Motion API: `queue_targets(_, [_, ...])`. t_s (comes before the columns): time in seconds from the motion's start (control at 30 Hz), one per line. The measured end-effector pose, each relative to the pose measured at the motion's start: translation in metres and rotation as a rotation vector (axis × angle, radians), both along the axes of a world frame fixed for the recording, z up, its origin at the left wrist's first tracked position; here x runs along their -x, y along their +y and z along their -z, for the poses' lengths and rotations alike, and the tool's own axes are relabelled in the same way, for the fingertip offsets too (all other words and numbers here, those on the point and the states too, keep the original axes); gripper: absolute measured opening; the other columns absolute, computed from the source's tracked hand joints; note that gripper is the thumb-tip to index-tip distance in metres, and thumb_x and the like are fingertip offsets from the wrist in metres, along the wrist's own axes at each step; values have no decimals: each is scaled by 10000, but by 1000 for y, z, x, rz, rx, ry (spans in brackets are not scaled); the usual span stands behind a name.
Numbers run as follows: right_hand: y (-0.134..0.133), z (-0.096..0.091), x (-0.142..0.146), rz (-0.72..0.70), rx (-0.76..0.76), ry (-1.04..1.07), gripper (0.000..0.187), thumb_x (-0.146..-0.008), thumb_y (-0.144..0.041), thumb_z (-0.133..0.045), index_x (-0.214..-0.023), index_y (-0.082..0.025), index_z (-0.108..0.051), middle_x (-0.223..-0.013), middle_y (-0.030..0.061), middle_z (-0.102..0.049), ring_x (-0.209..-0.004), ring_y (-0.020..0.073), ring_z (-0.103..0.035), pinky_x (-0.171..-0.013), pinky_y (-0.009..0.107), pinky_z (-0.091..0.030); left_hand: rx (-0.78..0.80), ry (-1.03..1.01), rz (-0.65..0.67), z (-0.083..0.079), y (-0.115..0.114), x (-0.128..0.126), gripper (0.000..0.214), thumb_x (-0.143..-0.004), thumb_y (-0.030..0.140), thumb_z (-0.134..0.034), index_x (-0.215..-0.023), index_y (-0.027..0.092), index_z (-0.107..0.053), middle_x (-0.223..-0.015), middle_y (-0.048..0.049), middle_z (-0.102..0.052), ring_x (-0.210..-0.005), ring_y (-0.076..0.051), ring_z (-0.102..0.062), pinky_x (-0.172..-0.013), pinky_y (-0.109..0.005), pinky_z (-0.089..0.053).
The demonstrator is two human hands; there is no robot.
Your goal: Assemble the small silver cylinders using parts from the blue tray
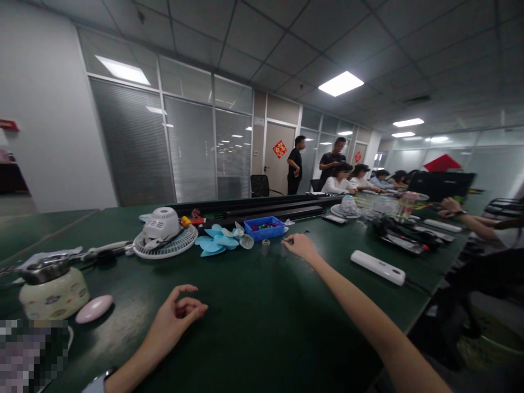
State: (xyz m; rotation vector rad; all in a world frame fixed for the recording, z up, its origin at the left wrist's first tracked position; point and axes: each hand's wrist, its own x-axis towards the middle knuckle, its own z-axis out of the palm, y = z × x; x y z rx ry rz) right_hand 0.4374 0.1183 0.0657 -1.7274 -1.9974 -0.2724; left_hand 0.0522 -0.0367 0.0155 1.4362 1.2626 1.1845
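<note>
My right hand (302, 245) reaches out over the green table, its thumb and fingertips pinched together. What lies between them is too small to make out. Just below those fingertips stands a small, blurred, clear-looking cylinder (284, 250); I cannot tell whether they touch it. A small grey cylinder (266, 248) stands upright to its left. Behind both, a blue plastic bin (262, 232) holds many small dark parts. My left hand (178, 314) hovers nearer to me with fingers loosely curled, thumb and index apart, holding nothing.
Left of the bin lie light-blue fan blades (216, 240) and a white fan with its grille (164, 240). A patterned jar (55, 295) and a pink oval object (95, 309) are at left. A white power strip (377, 266) lies at right. Co-workers sit farther along.
</note>
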Motion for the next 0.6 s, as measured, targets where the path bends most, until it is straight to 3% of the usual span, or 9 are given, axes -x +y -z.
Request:
queue_targets(0.1, [-2,-2,11,-43,-60,-39,353,-863,-448,-580,-1076,-202,-717,-1114,117,-704,-1090,261,-614,-975,384,-390,-1,10,4,2,1,1,653,-611,517,-773,-1066,224,-407,-733,10,-714,-691,-198,-685,-677,-321,-527])
queue_targets(0.23, [5,4,34,-133,-91,-136,521,-858,-527,-573,-1247,-184,-609,-1219,126,-656,-1173,264,-557,-1045,422,-297,-10,15,-13,-1,-2,-1,668,-589,534,-778,-1053,225,-409,-700,25,-703,-674,-187,-673,-658,-303,-519])
queue_targets(0.47, [22,28,55,-158,-20,-152,469,-822,-447,-649,-1222,-207,-595,-1053,99,-721,-1002,249,-647,-987,398,-322,-15,24,-18,-2,-2,-4,660,-594,549,-766,-1035,224,-398,-650,48,-669,-628,-172,-640,-620,-297,-500])
queue_targets(0.6, [24,35,57,-149,-28,-110,503,-805,-514,-650,-1202,-211,-584,-1036,83,-723,-995,233,-649,-983,378,-323,-25,41,-21,-2,-1,-4,653,-599,553,-762,-1031,224,-399,-656,45,-668,-630,-172,-637,-614,-298,-494])
